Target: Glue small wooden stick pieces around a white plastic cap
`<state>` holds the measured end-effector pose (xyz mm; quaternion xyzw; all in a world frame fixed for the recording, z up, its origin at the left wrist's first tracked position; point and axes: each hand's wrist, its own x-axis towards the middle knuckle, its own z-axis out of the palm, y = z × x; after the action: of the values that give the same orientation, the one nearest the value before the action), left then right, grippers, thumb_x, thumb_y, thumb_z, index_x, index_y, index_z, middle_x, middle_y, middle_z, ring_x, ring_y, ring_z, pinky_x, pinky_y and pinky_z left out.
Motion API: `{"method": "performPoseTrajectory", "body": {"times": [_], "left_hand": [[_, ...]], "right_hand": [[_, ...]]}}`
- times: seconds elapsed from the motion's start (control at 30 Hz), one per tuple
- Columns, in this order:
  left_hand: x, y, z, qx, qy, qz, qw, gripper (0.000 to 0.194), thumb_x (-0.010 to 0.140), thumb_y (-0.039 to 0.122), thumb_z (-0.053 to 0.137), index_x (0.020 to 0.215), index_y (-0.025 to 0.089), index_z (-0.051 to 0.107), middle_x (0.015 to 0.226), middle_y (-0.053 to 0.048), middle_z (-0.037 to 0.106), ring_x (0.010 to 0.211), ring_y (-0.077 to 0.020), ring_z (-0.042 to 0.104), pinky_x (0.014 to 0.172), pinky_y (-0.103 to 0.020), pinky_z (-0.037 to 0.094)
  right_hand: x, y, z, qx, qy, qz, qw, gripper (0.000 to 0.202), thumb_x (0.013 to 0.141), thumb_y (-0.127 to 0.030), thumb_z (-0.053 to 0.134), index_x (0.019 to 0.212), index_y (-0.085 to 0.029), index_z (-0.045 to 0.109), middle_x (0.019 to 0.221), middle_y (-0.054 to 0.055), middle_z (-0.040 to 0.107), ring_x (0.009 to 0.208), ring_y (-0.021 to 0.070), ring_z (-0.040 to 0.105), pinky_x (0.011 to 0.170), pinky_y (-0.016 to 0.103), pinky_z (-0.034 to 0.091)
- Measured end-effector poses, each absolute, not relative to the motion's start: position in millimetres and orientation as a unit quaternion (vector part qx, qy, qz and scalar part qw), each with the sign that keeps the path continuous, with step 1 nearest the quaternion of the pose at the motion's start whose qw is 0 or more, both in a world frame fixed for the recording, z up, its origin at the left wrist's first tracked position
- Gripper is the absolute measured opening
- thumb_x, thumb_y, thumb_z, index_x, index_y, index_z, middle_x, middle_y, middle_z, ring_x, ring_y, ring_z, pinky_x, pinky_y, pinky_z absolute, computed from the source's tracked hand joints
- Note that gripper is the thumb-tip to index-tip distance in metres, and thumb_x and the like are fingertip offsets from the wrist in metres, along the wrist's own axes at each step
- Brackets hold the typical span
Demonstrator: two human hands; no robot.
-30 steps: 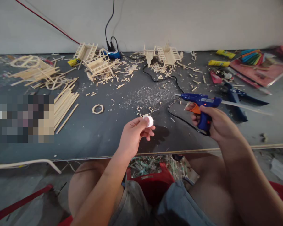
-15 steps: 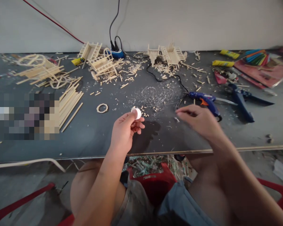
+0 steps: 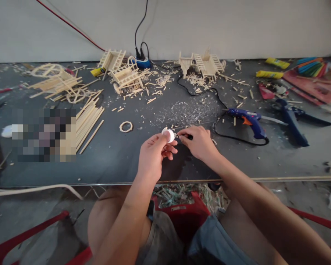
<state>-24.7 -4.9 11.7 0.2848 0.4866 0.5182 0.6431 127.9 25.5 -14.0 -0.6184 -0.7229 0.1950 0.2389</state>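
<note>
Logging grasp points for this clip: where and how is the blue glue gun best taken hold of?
Probably by the handle, from the near right: the blue glue gun lies on its side, handle slanting that way, orange trigger to its left, nozzle pointing left, away from the grip.

Left hand (image 3: 151, 158), right hand (image 3: 200, 143) and both forearms (image 3: 134, 206) are bare. Shorts (image 3: 211, 239) are creased cloth, grey on the left leg, pale blue-grey on the right.

One view from the head, forward and down, near above the flat dark-grey table (image 3: 121, 158), towards the plain pale wall (image 3: 209, 25).
</note>
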Motion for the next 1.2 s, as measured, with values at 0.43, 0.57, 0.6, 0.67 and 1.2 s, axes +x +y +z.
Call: {"method": "performPoseTrajectory", "body": {"times": [0.43, 0.57, 0.6, 0.67, 1.2], "left_hand": [[-15, -10, 11, 0.350, 0.514, 0.504, 0.599, 0.024, 0.076, 0.038, 0.070, 0.075, 0.014, 0.066, 0.070, -0.004, 0.068, 0.053, -0.0084, 0.058, 0.044, -0.017, 0.043], [-8, -12, 8, 0.390, 0.525, 0.493, 0.575, 0.024, 0.077, 0.038, 0.069, 0.079, 0.015, 0.068, 0.071, -0.004, 0.069, 0.054, -0.0094, 0.060, 0.046, -0.018, 0.045], [-7, -12, 8, 0.398, 0.528, 0.489, 0.569, 0.024, 0.078, 0.039, 0.069, 0.081, 0.015, 0.068, 0.071, -0.004, 0.069, 0.054, -0.0097, 0.060, 0.046, -0.019, 0.046], [-3, -13, 7, 0.415, 0.533, 0.481, 0.559, 0.025, 0.078, 0.039, 0.069, 0.083, 0.015, 0.069, 0.071, -0.004, 0.069, 0.054, -0.0099, 0.060, 0.046, -0.019, 0.046], [18, -22, 3, 0.584, 0.512, 0.420, 0.470, 0.018, 0.083, 0.036, 0.064, 0.089, 0.020, 0.070, 0.076, -0.002, 0.074, 0.065, -0.0129, 0.067, 0.061, -0.022, 0.054]], "right_hand": [[153, -4, 7, -0.611, -0.605, 0.415, 0.298, 0.008, 0.076, -0.026, 0.062, 0.081, -0.020, 0.061, 0.069, -0.002, 0.060, 0.060, 0.0116, 0.051, 0.057, 0.025, 0.039], [170, -12, 8, -0.584, -0.544, 0.511, 0.318, 0.013, 0.075, -0.028, 0.066, 0.083, -0.020, 0.059, 0.069, -0.003, 0.059, 0.060, 0.0105, 0.052, 0.057, 0.024, 0.042], [174, -13, 8, -0.577, -0.528, 0.529, 0.329, 0.016, 0.074, -0.030, 0.067, 0.085, -0.020, 0.060, 0.070, -0.003, 0.060, 0.061, 0.0105, 0.053, 0.057, 0.024, 0.043], [182, -15, 8, -0.567, -0.505, 0.555, 0.340, 0.019, 0.073, -0.032, 0.069, 0.086, -0.020, 0.062, 0.072, -0.002, 0.061, 0.061, 0.0103, 0.054, 0.058, 0.024, 0.044], [187, -30, 9, -0.486, -0.345, 0.640, 0.485, 0.012, 0.064, -0.027, 0.083, 0.069, -0.023, 0.072, 0.060, -0.004, 0.064, 0.058, 0.0061, 0.052, 0.057, 0.020, 0.040]]}}
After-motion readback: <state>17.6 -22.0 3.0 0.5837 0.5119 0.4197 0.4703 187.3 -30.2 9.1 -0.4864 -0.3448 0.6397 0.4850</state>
